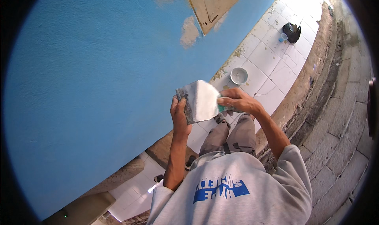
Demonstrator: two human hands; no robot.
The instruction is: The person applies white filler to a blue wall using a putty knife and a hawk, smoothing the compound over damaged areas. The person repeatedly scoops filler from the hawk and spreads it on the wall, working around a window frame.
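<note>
My left hand (178, 110) grips a grey, stained flat scraper (185, 105), its thumb along the face. My right hand (237, 100) holds a wide putty knife (206, 102) by its green handle; its blade looks coated white and lies against the grey scraper. Both tools are held together over my legs, beside the blue wall (90, 67). The wall has pale patches (190, 33) below a cream wooden window or door frame (207, 6).
A white bowl (239, 76) stands on the stained tiled ledge (272, 59), with a black plastic bag (292, 32) and small blue cup (282, 37) farther along. A stepped concrete gutter edge (331, 67) and paving (343, 154) run along the right. A tiled step lies lower left.
</note>
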